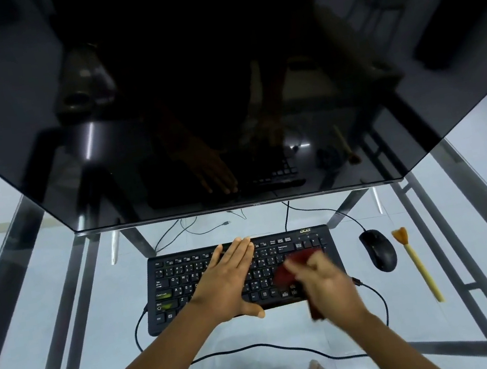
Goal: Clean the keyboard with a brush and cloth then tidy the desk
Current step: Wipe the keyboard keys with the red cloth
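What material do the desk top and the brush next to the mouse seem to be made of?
Desk top: clear glass on a metal frame; the floor and feet show through it. Brush: probably a pale wooden or bamboo handle with orange-tan bristles, matte; the exact material is uncertain.

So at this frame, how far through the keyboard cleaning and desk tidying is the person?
Brushing may be finished: the yellow-handled brush lies untouched on the glass desk, right of the black mouse. In hand: the right hand rubs a dark red cloth over the black keyboard while the left hand steadies it. Left: tidying brush, cloth and cables.
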{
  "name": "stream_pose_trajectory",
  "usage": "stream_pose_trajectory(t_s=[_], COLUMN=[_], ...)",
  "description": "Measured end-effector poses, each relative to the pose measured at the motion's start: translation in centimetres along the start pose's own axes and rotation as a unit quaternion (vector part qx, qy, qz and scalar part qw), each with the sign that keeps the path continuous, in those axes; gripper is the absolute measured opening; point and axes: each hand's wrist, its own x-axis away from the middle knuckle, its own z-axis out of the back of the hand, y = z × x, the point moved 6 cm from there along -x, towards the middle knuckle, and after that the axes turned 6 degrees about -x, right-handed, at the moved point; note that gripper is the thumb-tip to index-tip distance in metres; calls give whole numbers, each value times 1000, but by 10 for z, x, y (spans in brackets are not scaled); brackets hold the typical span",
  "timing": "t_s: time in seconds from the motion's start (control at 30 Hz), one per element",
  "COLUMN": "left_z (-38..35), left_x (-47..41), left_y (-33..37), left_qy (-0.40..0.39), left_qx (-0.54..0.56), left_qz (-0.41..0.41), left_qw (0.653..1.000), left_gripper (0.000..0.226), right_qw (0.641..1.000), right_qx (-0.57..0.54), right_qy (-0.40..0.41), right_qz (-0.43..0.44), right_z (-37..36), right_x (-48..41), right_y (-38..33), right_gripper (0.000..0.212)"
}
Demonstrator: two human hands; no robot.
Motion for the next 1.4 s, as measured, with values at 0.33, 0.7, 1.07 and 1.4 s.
stream_pose_trajectory(t_s=[0.33,0.7,1.07,1.4], left_z=[-3,0,-24,-43], left_x=[1,6,113,116], left_y=[-1,-10,-130,-137], left_qy=[-2,-1,196,226], left_qx=[8,27,218,225], left_qz=[3,-5,275,268], left_qw=[1000,1000,916,909], left_gripper=[129,125,76,56], right_qw=[999,996,997,996], right_qx=[6,32,-11,-14], right_qy=[-21,-10,-9,-6], right_qz=[-28,-77,-76,-93], right_z=[-23,-28,-52,-55], right_x=[-33,-48,-46,-61], right_y=[-17,-25,-61,-62], right_gripper=[29,35,34,35])
